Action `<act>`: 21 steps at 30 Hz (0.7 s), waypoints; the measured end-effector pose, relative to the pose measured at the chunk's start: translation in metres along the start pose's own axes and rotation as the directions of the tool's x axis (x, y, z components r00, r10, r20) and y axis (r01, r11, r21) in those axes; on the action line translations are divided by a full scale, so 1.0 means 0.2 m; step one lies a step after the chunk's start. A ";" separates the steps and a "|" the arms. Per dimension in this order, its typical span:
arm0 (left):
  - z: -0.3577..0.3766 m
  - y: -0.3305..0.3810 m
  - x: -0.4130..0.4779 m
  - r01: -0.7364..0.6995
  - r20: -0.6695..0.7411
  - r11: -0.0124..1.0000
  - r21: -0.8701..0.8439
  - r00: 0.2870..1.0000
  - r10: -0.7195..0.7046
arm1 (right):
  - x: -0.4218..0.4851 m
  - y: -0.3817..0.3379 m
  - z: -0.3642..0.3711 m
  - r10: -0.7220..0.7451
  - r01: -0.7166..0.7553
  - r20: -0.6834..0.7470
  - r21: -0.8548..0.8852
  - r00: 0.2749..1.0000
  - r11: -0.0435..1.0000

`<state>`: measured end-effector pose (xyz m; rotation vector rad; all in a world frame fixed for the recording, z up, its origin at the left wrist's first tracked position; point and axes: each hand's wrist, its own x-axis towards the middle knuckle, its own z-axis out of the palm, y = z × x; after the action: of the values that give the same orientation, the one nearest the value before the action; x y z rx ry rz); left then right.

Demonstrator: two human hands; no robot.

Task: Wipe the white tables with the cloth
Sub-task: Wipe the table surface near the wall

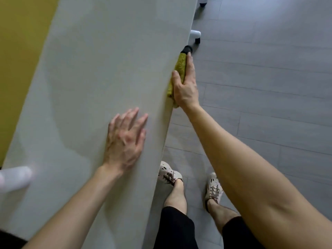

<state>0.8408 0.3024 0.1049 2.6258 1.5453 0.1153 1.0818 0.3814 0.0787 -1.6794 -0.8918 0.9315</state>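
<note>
Along the table's right edge: right hand (185, 87) lies lengthwise on the rim, thumb on the top face, fingers straight and pressed together down the side face
Grip: thumb and fingers pinch the olive-yellow terry cloth (180, 67) between them, with the rim inside the fold
Cloth position: wrapped over the right edge of the long white laminate table (89, 69), about midway along the visible length, its far end just short of a black caster (187, 49)
Left hand (125, 139): fingers spread, palm down on the top face near the same edge, holding nothing; slightly blurred, so full contact cannot be confirmed
Top face: faint curved streaks of differing sheen run across it; judged to be wipe marks, so the broad surface is probably done
Step in hand: edge wiping, judged from the cloth folded over the rim
Left to do on this table: the edge stretch beyond the cloth towards the far end; the far long side by the mustard-yellow wall (18, 51) cannot be assessed
Left to do overall: the task names several tables; only one is in view, so the count remaining cannot be told
Surroundings: grey plank floor (269, 87), white table foot (195, 34), person's pale perforated shoes (168, 174), a blurred white object (14, 178) at the near left corner
</note>
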 end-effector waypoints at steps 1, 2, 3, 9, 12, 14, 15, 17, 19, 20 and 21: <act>0.01 -0.02 -0.12 0.001 0.014 1.000 0.008 1.000 -0.001 | -0.06 0.00 0.02 0.004 -0.004 -0.010 0.006 1.000 1.000; 0.02 -0.04 -0.21 0.000 0.017 1.000 0.009 1.000 0.000 | -0.18 0.00 0.05 -0.007 0.008 -0.037 0.011 0.999 1.000; 0.04 -0.05 -0.26 -0.006 0.007 1.000 0.001 1.000 0.006 | -0.34 0.02 0.09 -0.023 0.024 -0.061 0.013 0.998 1.000; 0.10 -0.08 -0.30 -0.035 -0.120 0.998 -0.057 0.992 0.028 | -1.32 0.15 0.12 -0.063 0.065 0.108 -0.014 0.992 0.998; 0.11 -0.09 -0.30 -0.046 -0.136 0.998 -0.050 0.990 0.039 | -1.05 0.11 0.14 -0.067 0.070 0.078 -0.030 0.995 0.997; 0.12 -0.09 -0.30 -0.046 -0.147 0.998 -0.040 0.988 0.039 | -0.69 0.08 0.14 -0.081 0.081 0.009 -0.040 0.997 0.996; 0.12 -0.09 -0.29 -0.045 -0.151 0.998 -0.039 0.988 0.039 | -0.51 0.06 0.12 -0.083 0.082 -0.023 -0.050 0.996 0.995; 0.12 -0.09 -0.29 -0.048 -0.153 0.998 -0.037 0.987 0.041 | -0.23 0.03 0.08 -0.074 0.071 -0.056 -0.058 0.996 0.996; 0.12 -0.09 -0.29 -0.045 -0.156 0.998 -0.035 0.987 0.039 | -0.18 0.02 0.09 -0.055 0.051 -0.094 -0.047 0.994 0.998; 0.12 -0.09 -0.29 -0.042 -0.158 0.998 -0.039 0.987 0.035 | -0.25 0.03 0.12 -0.057 0.054 -0.125 -0.034 0.990 0.998; 0.11 -0.09 -0.29 -0.039 -0.161 0.998 -0.044 0.986 0.031 | -0.38 0.03 0.15 -0.069 0.067 -0.152 -0.019 0.986 0.998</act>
<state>0.7990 0.2596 0.0789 2.6659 1.5220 0.3692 1.0231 0.3249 0.0787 -1.6966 -0.8481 0.7415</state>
